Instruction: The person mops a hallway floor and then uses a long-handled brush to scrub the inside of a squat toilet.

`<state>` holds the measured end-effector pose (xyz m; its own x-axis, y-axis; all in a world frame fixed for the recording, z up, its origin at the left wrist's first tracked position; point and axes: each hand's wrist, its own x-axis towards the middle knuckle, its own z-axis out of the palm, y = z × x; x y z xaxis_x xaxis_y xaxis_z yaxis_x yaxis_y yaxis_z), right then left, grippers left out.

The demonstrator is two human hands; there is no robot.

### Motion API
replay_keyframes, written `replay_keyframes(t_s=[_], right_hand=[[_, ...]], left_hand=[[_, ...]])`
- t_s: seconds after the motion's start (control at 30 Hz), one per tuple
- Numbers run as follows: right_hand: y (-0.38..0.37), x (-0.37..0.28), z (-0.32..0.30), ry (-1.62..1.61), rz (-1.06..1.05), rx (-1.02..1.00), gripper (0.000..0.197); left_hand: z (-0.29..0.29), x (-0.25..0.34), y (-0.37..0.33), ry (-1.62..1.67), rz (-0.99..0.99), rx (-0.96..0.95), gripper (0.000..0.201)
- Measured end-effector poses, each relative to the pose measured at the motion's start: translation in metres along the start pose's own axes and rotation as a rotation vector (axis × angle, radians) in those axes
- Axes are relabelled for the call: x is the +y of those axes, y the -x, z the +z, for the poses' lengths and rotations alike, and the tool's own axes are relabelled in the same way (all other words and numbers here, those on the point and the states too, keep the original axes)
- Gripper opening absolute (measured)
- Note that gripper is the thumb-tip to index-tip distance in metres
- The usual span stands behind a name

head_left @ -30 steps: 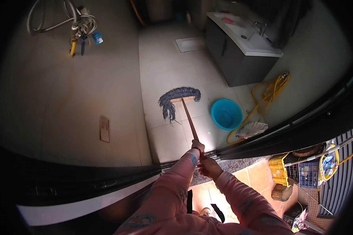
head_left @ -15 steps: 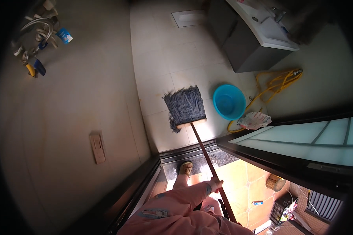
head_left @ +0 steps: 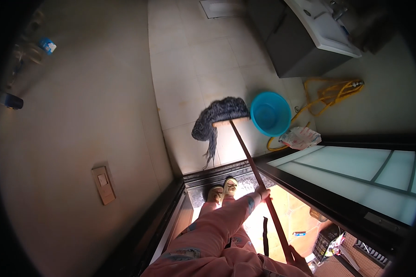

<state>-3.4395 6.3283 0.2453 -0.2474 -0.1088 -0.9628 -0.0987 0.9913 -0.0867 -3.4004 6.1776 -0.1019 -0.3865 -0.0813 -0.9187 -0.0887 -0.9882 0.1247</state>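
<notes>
A mop with dark grey strands (head_left: pixel 222 110) stands on the pale tiled floor, its strands bunched and one tuft trailing toward the doorway. Its wooden head bar is beside a turquoise basin (head_left: pixel 270 113). From the bar a long reddish-brown handle (head_left: pixel 249 159) slants back toward me. My left hand (head_left: pixel 264 193) is closed around the middle of this handle. Lower down, near its upper end, my right hand (head_left: pixel 300 262) is wrapped on it, partly dim and cut by the edge. Both sleeves are pink.
My shoes (head_left: pixel 230 186) stand on the dark threshold. A frosted-glass door (head_left: pixel 351 166) is at the right. Beyond are a grey sink cabinet (head_left: pixel 305 51), a yellow hose (head_left: pixel 330 97) and a crumpled plastic bag (head_left: pixel 300 137). A black crate (head_left: pixel 326 242) stands behind the door.
The mop head has shifted up and right, closer to the basin, and its strands have bunched. My second foot has come onto the threshold. My right hand has come into view.
</notes>
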Motion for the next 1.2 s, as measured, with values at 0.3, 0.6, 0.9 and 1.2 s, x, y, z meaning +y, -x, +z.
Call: replay_keyframes(t_s=[0.3,0.6,0.9,1.2], right_hand=[[-0.123,-0.128,0.056,-0.314,-0.213,-0.264,0.052],[-0.027,0.001,0.015,0.059,-0.003,-0.201,0.048],[-0.028,-0.006,-0.009,0.040,-0.096,-0.167,0.050],[-0.071,-0.113,-0.004,0.486,-1.141,0.170,0.055]], left_hand=[[-0.068,0.176,-0.024,-0.113,0.157,0.363,0.021],[-0.063,-0.099,0.050,-0.696,0.357,0.534,0.046],[-0.076,-0.107,0.068,0.119,-0.145,0.184,0.021],[-0.051,0.150,0.029,-0.042,0.154,0.388,0.030]])
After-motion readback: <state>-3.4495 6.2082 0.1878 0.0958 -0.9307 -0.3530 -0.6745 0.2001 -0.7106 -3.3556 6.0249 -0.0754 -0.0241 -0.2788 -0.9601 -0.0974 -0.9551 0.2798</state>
